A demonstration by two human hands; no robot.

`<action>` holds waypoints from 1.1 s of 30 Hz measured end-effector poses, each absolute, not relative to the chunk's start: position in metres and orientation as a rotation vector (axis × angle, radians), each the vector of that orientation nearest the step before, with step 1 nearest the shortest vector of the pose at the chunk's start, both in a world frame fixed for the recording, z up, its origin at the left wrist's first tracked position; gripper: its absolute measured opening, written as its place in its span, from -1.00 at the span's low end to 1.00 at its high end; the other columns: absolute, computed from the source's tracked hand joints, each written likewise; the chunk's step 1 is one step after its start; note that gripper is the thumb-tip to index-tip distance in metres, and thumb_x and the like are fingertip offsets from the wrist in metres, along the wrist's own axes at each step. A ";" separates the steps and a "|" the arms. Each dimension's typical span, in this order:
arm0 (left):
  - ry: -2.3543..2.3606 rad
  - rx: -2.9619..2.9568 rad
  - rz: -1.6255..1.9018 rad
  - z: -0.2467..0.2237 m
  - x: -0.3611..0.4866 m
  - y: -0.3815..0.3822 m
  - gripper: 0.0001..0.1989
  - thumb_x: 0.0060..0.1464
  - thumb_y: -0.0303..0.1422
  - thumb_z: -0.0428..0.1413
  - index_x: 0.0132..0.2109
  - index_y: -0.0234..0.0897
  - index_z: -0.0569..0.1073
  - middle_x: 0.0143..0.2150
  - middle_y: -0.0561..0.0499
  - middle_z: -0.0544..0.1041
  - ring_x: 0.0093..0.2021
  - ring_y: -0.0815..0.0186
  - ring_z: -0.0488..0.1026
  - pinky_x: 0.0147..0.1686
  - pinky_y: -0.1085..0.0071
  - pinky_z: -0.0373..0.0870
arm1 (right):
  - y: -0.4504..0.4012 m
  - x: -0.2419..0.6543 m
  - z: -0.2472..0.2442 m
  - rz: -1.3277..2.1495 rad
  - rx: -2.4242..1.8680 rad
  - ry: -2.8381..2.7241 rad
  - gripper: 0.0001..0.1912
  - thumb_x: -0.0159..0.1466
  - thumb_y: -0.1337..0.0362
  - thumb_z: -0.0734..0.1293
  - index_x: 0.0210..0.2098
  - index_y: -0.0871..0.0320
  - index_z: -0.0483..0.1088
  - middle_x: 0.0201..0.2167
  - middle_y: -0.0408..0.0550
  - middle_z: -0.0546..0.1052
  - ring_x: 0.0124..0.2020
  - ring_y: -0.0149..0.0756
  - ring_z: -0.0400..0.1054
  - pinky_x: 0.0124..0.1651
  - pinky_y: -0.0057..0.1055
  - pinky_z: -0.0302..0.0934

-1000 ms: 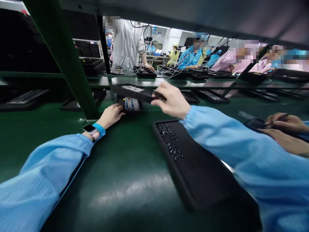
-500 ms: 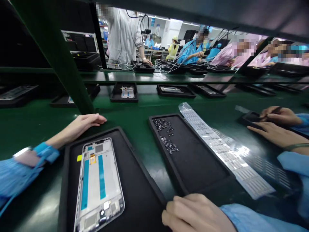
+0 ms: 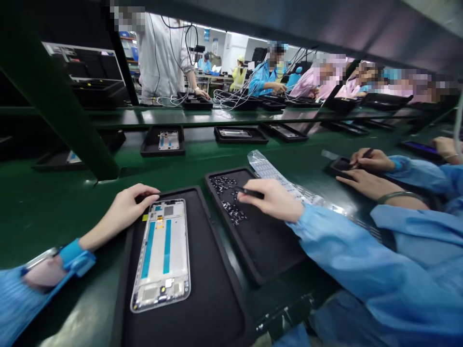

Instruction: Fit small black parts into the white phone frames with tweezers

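A silver phone frame [image 3: 161, 255] with two blue strips lies in a black tray [image 3: 213, 289] in front of me. My left hand [image 3: 132, 207] grips the far left corner of that tray, thumb and fingers pinched on its rim. Over a second black tray [image 3: 267, 250], my right hand [image 3: 273, 197] holds black tweezers [image 3: 250, 193], their tip close to the small dark parts [image 3: 233, 212] scattered at the tray's left side. Whether the tips hold a part is too small to tell.
A clear plastic sheet [image 3: 273, 168] of parts lies beyond the second tray. At the right, a co-worker's hands [image 3: 376, 185] work over a small black tray [image 3: 340, 166]. A green post [image 3: 87, 140] stands at the left; more trays line the far side.
My right hand has moved up and forward from the near edge to the parts, with tweezers now visible. My left hand has closed on the tray's corner. The phone tray sits further right in view.
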State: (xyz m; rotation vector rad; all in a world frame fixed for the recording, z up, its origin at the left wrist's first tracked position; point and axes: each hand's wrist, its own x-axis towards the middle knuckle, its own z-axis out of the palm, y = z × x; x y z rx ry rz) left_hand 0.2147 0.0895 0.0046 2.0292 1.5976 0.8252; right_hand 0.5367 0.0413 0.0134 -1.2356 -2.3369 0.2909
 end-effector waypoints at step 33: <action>1.521 2.343 1.082 0.003 0.233 0.072 -0.75 0.11 -0.22 -0.04 -0.25 -0.24 0.46 -0.24 -0.02 0.49 -0.16 0.19 0.36 -0.11 0.23 0.25 | 0.091 0.484 0.030 0.795 -1.224 -2.006 -0.75 0.13 0.18 0.30 -0.41 0.27 0.50 -0.59 -0.15 0.39 -0.58 -0.51 0.15 -0.51 -0.52 -0.02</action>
